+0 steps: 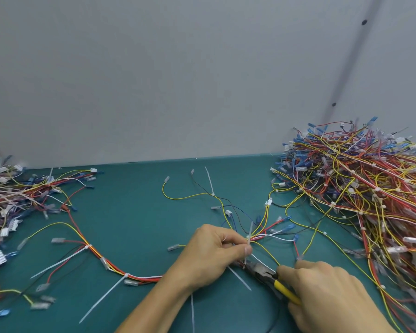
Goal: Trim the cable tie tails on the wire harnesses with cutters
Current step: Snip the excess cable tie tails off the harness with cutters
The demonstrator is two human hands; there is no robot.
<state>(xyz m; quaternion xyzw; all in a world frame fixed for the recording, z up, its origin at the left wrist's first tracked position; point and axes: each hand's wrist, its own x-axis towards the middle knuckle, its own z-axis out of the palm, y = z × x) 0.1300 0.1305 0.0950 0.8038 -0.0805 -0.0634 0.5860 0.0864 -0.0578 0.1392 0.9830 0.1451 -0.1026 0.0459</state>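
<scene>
Left hand (214, 257) pinches the cable tie (250, 230); right hand (322, 293) grips the cutters (265, 275): cut flush, sparing wires (271, 236).

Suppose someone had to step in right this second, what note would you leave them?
Left hand pinches the harness at a cable tie.
Right hand grips the yellow-handled cutters, nose beside that tie's tail; not cut yet.
To trim: this tail and at least three more long tails nearby.
A left pile and a right pile of harnesses lie on the table; which is finished I cannot tell.
</scene>
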